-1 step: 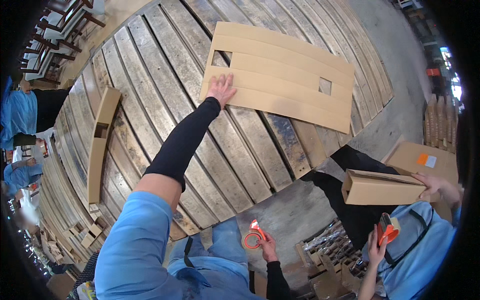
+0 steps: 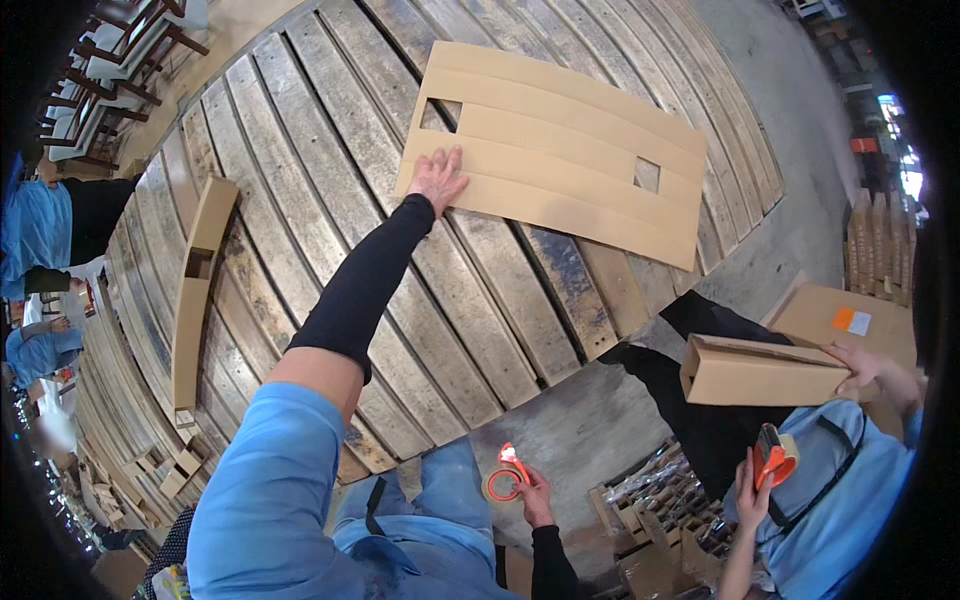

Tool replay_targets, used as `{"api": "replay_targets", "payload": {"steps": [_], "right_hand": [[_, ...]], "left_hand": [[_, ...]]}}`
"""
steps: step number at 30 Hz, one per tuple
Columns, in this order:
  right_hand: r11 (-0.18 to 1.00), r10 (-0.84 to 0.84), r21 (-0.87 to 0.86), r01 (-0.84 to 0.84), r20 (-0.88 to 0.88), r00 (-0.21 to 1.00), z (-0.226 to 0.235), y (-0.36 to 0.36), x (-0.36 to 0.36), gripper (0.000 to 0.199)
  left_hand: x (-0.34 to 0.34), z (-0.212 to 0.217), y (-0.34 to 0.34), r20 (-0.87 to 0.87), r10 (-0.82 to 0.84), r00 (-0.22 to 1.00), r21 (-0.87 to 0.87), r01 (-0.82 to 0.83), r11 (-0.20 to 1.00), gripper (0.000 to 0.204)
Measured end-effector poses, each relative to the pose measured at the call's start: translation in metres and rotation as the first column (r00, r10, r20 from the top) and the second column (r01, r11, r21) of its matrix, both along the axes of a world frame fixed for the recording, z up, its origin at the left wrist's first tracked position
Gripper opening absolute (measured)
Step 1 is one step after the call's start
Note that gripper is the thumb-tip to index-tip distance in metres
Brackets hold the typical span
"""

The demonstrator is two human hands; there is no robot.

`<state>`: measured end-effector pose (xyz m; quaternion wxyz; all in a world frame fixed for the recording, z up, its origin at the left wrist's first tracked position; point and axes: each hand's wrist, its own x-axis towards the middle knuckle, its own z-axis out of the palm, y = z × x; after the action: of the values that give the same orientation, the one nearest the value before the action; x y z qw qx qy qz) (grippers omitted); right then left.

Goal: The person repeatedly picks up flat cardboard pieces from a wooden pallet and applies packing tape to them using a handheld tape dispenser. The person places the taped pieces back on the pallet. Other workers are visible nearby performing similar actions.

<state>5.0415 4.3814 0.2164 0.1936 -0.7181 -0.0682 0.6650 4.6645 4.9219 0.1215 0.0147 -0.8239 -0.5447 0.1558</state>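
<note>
A flat cardboard sheet (image 2: 560, 150) with crease lines and two square cut-outs lies on the slatted metal table (image 2: 480, 320). My left hand (image 2: 438, 178) rests on its near-left edge, palm down and fingers stretched out, below the left cut-out. By my right thigh, off the table, my right hand (image 2: 536, 497) is closed round a tape dispenser (image 2: 514, 461) that is orange-red and carries a roll of tape. A long folded cardboard box (image 2: 195, 310) with an opening in its side lies on the left of the table.
Close on my right, a co-worker (image 2: 835, 480) holds a folded cardboard box (image 2: 765, 375) and another orange tape dispenser (image 2: 775, 460). A larger carton (image 2: 830, 310) is behind them. Flattened pieces pile up low at right (image 2: 650, 510). Stacked chairs (image 2: 115, 70) stand far left, above other people.
My left hand stays flat on the cardboard sheet. The view shifts very slightly, and the tape dispenser in my right hand tilts a little.
</note>
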Motion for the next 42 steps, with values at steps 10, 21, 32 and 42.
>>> {"api": "replay_targets", "payload": {"steps": [10, 21, 32, 42], "right_hand": [[0.953, -0.143, 0.232, 0.196, -0.228, 0.963, 0.034, 0.101, -0.001, 0.062], [0.845, 0.330, 0.520, -0.124, -0.325, 0.886, 0.031, 0.238, -0.131, 0.058], [0.677, 0.504, 0.609, -0.413, 0.025, 0.863, -0.051, 0.214, -0.220, 0.054], [0.672, 0.522, 0.585, -0.454, 0.061, 0.851, -0.038, 0.224, -0.228, 0.053]], "left_hand": [[-0.099, 0.034, -0.110, 0.365, 0.140, 0.921, -0.280, -0.034, 0.959, 0.017], [-0.294, -0.008, -0.502, 0.410, 0.878, 0.245, -0.861, 0.421, 0.285, 0.026], [-0.210, 0.042, -0.547, 0.483, 0.857, 0.180, -0.782, -0.352, 0.515, 0.070], [-0.175, 0.054, -0.379, 0.323, 0.816, 0.480, -0.498, -0.647, 0.578, 0.075]]}}
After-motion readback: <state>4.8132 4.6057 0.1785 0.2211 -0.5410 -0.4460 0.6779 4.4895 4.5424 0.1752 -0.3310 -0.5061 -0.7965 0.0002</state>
